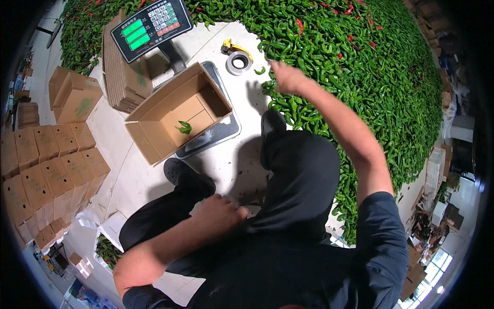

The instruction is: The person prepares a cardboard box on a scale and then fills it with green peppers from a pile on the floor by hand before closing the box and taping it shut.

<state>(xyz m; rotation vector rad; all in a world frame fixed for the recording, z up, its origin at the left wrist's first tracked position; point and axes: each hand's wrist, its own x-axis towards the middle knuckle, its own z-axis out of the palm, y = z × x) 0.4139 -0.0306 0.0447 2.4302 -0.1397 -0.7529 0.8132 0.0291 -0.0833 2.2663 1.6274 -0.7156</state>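
My right hand [287, 77] is stretched out over the near edge of a large heap of green peppers [370, 89]; it is blurred, and whether it holds a pepper does not show. Bent inward above my lap is my left hand [220, 212], its fingers curled and nothing visible in them. An open cardboard box [154, 135] rests tilted in view on the platform of a digital scale [227, 129], with one green pepper [184, 127] inside. The scale's lit display [135, 34] stands behind the box. Beside the scale lies a tape dispenser [237, 52] with a roll of tape [239, 63].
Flattened cardboard boxes [115, 77] are stacked behind the scale. Two opened cartons [77, 94] stand to the left, above rows of closed cartons [58, 177]. A single curved pepper [260, 71] lies on the floor near the tape. My shoes are close to the scale and the heap.
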